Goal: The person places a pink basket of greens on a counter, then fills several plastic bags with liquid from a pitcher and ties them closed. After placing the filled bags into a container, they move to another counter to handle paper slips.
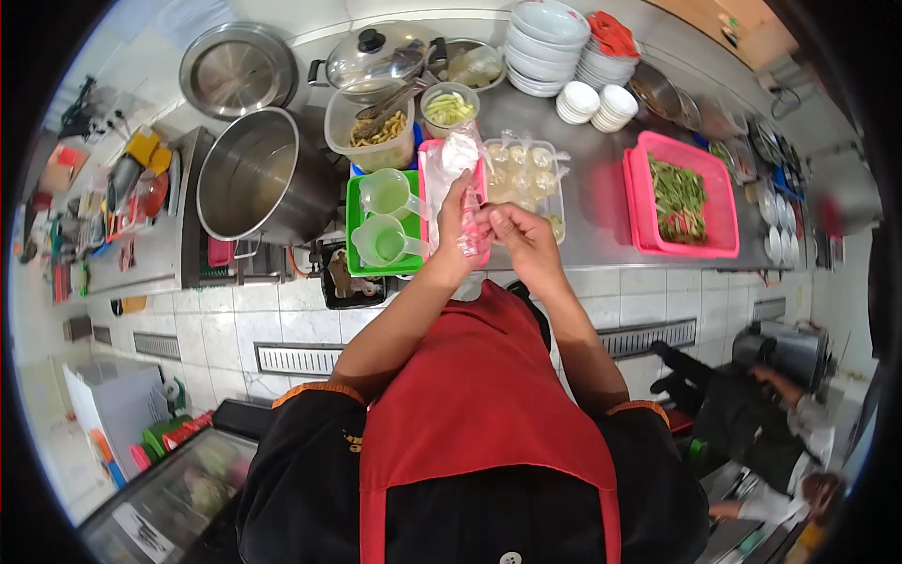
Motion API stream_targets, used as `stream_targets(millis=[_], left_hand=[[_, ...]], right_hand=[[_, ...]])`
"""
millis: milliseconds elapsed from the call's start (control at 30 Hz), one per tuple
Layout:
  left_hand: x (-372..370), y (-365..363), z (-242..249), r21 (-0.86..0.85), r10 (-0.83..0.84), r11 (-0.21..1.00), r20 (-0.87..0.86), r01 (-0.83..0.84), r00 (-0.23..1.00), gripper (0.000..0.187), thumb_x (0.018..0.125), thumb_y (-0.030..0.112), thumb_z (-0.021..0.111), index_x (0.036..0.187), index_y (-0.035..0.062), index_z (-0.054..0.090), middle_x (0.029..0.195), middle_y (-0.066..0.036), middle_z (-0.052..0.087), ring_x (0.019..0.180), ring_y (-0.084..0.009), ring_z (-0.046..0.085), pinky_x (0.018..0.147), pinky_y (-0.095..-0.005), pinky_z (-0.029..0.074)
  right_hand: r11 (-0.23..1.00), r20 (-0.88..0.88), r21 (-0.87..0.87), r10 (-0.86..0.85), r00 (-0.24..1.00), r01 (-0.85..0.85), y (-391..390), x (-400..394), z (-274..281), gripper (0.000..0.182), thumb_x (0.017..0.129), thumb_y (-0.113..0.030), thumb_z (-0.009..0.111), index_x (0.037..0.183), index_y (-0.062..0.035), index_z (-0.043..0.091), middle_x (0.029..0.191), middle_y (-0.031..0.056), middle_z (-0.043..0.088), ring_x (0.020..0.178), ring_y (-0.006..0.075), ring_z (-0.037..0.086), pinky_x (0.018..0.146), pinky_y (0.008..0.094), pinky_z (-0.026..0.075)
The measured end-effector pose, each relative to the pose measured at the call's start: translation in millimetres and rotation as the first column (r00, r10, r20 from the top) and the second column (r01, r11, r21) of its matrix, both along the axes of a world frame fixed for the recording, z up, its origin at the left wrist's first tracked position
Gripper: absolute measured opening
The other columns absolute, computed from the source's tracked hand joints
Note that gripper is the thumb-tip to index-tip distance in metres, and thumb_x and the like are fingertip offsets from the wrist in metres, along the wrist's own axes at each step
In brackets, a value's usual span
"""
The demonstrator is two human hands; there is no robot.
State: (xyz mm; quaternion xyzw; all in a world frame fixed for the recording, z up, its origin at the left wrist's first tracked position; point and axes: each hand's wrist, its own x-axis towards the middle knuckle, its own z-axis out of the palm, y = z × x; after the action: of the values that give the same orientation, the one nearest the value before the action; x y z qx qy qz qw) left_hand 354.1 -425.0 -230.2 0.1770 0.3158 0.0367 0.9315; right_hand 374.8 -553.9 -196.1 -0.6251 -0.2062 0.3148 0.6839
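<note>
My left hand (455, 230) is wrapped round a clear plastic bag (460, 150) with white contents at its top and pink print lower down. My right hand (524, 246) is beside it, fingers curled and pinched close to the bag's side; what they grip, if anything, is too small to make out. Under the hands lies a pink tray (429, 155). To its left, a green tray (355, 211) bears two pale green measuring cups (385, 193). On the right is a clear container (562, 202) of wrapped round pale items.
A large steel pot (249, 179) stands left. Behind are a lidded pan (374, 56), a tub of yellowish food (343, 122) and stacked white bowls (545, 47). A pink basket (634, 202) of green vegetables is at right. Another person (752, 423) is at lower right.
</note>
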Motion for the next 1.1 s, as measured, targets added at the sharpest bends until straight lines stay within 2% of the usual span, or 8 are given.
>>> stream_targets(millis=[133,200,300,433,633,833,1033,1100], left_hand=[[13.3,-18.4,-8.1,-0.088,0.264,0.961,0.020,-0.262,0.964,0.030,0.085,0.033,0.053,0.094,0.0044,0.053,0.091,-0.011,0.059,0.085,-0.0307,0.061,0.080,-0.0409,0.050],[17.0,-28.8,18.4,-0.174,0.328,0.906,-0.289,-0.386,0.900,0.021,0.085,0.025,0.050,0.084,0.0049,0.055,0.083,-0.007,0.058,0.074,-0.0241,0.059,0.074,-0.0366,0.049],[21.3,-38.8,-39.5,-0.025,0.277,0.959,-0.112,-0.281,0.954,0.021,0.086,0.024,0.049,0.090,0.0038,0.054,0.088,-0.008,0.058,0.077,-0.0235,0.059,0.073,-0.0367,0.048],[1.1,-58.0,-36.6,0.201,0.198,0.958,0.045,-0.203,0.979,0.023,0.095,0.023,0.047,0.092,0.0030,0.056,0.090,-0.007,0.059,0.079,-0.0191,0.059,0.070,-0.0350,0.050],[-7.1,-56.8,-35.8,-0.012,0.178,0.984,0.045,-0.178,0.983,0.020,0.096,0.026,0.049,0.090,0.0078,0.053,0.085,-0.004,0.054,0.078,-0.0174,0.057,0.072,-0.0325,0.048],[-9.1,-51.0,-37.5,0.318,0.310,0.878,0.196,-0.359,0.930,0.022,0.087,0.026,0.055,0.075,0.0107,0.046,0.071,-0.002,0.046,0.069,-0.0172,0.048,0.067,-0.0346,0.044],[-14.7,-34.4,-40.6,0.247,0.228,0.909,0.376,-0.334,0.898,0.021,0.091,0.023,0.051,0.074,0.0124,0.044,0.074,-0.001,0.046,0.072,-0.0169,0.047,0.071,-0.0311,0.040],[-12.0,-40.7,-16.8,0.235,0.504,0.827,0.091,-0.510,0.859,0.026,0.093,0.025,0.049,0.071,0.0132,0.042,0.068,-0.001,0.043,0.067,-0.0174,0.046,0.069,-0.0309,0.041]], right_hand=[[0.908,0.500,0.089,-0.396,0.770,0.409,0.9,-30.6,-1.2,0.021,0.086,-0.001,0.065,0.107,0.0016,0.063,0.095,0.0066,0.067,0.084,0.0126,0.062,0.079,0.0275,0.049],[0.886,0.500,0.113,-0.441,0.745,0.449,-1.6,-36.9,-7.4,0.023,0.086,0.001,0.065,0.108,0.0018,0.063,0.095,0.0072,0.068,0.084,0.0121,0.062,0.077,0.0273,0.050],[0.815,0.276,0.145,-0.577,0.768,0.561,-16.2,-51.4,-6.9,0.026,0.084,0.006,0.066,0.109,0.0018,0.061,0.096,0.0076,0.069,0.082,0.0095,0.062,0.073,0.0254,0.051],[0.783,0.259,0.129,-0.619,0.741,0.609,-30.3,-54.3,-11.0,0.027,0.085,0.009,0.064,0.110,-0.0008,0.056,0.096,0.0050,0.066,0.082,0.0061,0.059,0.072,0.0209,0.048],[0.830,0.143,0.053,-0.557,0.818,0.556,-34.3,-55.8,-15.6,0.029,0.084,0.011,0.062,0.108,-0.0017,0.053,0.093,0.0039,0.062,0.082,0.0077,0.059,0.073,0.0208,0.048],[0.686,0.370,0.387,-0.727,0.578,0.616,-26.8,-64.3,-8.6,0.017,0.080,0.011,0.062,0.092,0.0000,0.056,0.095,0.0090,0.063,0.083,0.0109,0.062,0.070,0.0253,0.051],[0.823,0.693,0.188,-0.497,0.521,0.535,-31.9,-72.6,-17.7,0.024,0.077,0.011,0.060,0.098,0.0033,0.066,0.106,0.0150,0.065,0.087,0.0293,0.066,0.075,0.0348,0.053],[0.804,0.701,0.131,-0.489,0.519,0.581,-30.6,-71.3,-4.3,0.021,0.077,0.010,0.061,0.094,0.0024,0.068,0.101,0.0147,0.066,0.088,0.0285,0.065,0.073,0.0360,0.051]])
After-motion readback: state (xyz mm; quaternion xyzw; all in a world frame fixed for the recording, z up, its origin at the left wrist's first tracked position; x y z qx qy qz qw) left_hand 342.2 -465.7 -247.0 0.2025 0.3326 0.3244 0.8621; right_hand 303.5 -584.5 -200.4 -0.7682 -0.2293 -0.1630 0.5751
